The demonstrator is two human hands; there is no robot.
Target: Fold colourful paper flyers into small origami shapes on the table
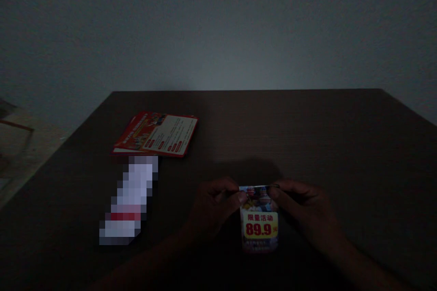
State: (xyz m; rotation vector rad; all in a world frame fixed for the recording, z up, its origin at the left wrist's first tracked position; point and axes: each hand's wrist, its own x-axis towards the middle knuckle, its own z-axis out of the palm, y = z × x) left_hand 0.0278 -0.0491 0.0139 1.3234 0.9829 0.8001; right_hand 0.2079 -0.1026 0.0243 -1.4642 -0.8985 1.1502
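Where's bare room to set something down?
Bare tabletop lies right of the red cards, beyond the left hand and right hand, to the far edge. Crowded: left, cards and pixelated strip; near middle, hands holding a printed sheet.

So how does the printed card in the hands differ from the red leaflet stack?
The printed card is pinched near its top by the left hand and right hand; the red leaflet stack lies untouched. The card bears a yellow price panel, the stack's top sheet a pale text panel. The card looks narrower than the stack. Both carry print.
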